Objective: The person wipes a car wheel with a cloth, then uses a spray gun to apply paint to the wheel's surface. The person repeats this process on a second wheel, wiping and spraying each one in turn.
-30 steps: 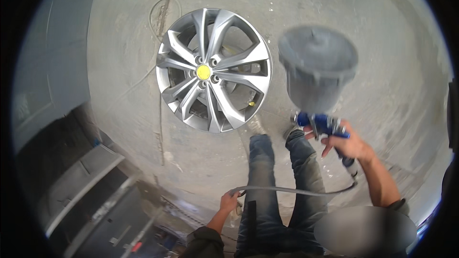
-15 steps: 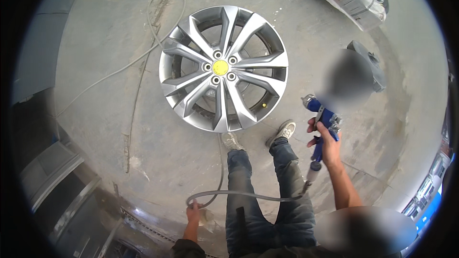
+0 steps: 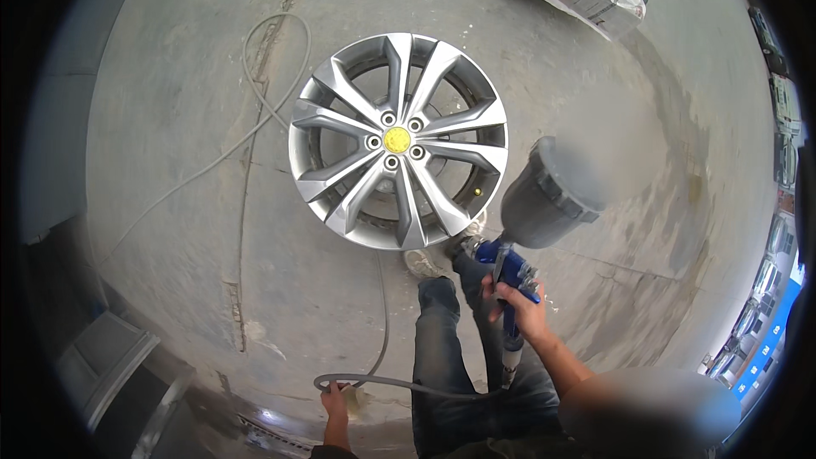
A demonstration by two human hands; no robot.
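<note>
Stained concrete floor (image 3: 170, 144), alloy wheel (image 3: 398, 141), possibly workshop, hose (image 3: 255, 119) trailing

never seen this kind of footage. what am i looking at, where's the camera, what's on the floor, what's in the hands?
There is no machine here: a person works with two bare hands. The single picture comes from a wide fisheye camera on the person's head, looking down, so straight edges bend near the rim. The person's legs and shoes show below. On the concrete floor lies a silver alloy wheel with a yellow centre cap. The right hand has its grip on a blue spray gun with a grey cup on top. The left hand holds the grey hose that runs to the gun. Another hose loops on the floor beyond.
</note>
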